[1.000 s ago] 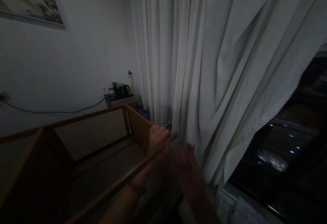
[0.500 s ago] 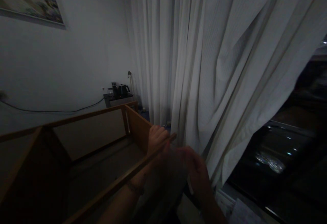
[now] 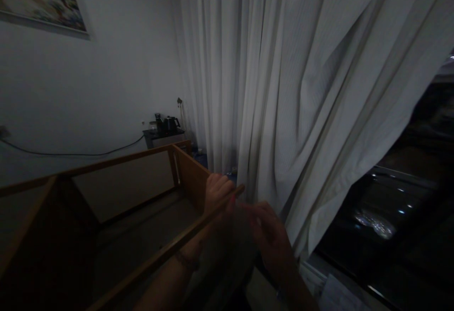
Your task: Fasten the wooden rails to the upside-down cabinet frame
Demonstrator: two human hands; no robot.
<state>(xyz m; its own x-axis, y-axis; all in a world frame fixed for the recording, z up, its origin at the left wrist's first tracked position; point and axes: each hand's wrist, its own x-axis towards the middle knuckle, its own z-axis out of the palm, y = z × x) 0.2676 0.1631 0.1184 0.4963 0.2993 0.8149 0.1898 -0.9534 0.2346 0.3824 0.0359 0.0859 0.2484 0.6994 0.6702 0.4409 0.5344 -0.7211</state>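
Observation:
A wooden shelf unit [image 3: 142, 267] lies at the left and lower middle, its open frame facing up. My left hand [image 3: 217, 192] is closed over the end of this unit, its fingers over the edge near the corner of the front rail. Just right of that corner, my right hand [image 3: 271, 235] has its fingers curled and pressed together, pointing at the rail's end. Anything between those fingertips is too dark and small to make out. A band circles my left wrist.
Long white curtains [image 3: 283, 89] hang close behind and right of my hands. Beyond the shelf unit stands a small cabinet [image 3: 165, 134] with a black kettle [image 3: 171, 123]. A dark cable [image 3: 81, 154] runs along the wall. Dark reflective glass [image 3: 386, 197] is at the right.
My right hand has turned and shifted slightly beside the rail's end, its fingers less blurred now. My left hand and the shelf unit keep their places.

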